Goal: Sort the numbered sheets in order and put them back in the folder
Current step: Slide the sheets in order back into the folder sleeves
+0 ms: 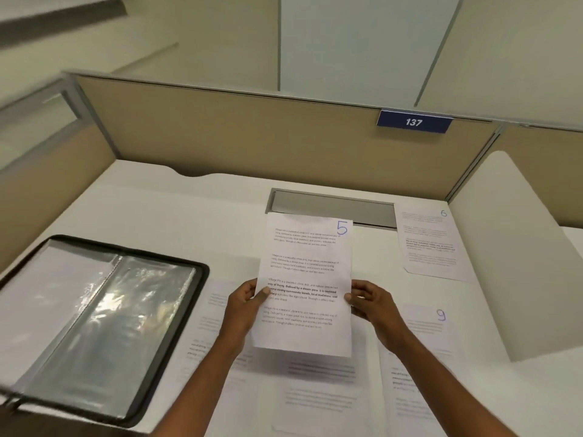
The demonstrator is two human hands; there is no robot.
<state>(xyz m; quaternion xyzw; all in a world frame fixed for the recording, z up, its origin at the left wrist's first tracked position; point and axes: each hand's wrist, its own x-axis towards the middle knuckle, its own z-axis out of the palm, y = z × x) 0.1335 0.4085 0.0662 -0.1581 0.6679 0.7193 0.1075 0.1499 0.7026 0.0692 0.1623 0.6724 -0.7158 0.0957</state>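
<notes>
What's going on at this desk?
A person holds the sheet marked 5 above the desk, left hand and right hand pinching its side edges. The sheet marked 6 and the sheet marked 9 lie to the right, with more sheets underneath the held one. The folder lies open at the left.

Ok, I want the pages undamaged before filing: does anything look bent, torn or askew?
Sheet 6, at the far right of the desk, seems dog-eared: its lower-left corner looks clipped rather than square. Sheet 5, held by the left hand and right hand, looks flat and whole.
</notes>
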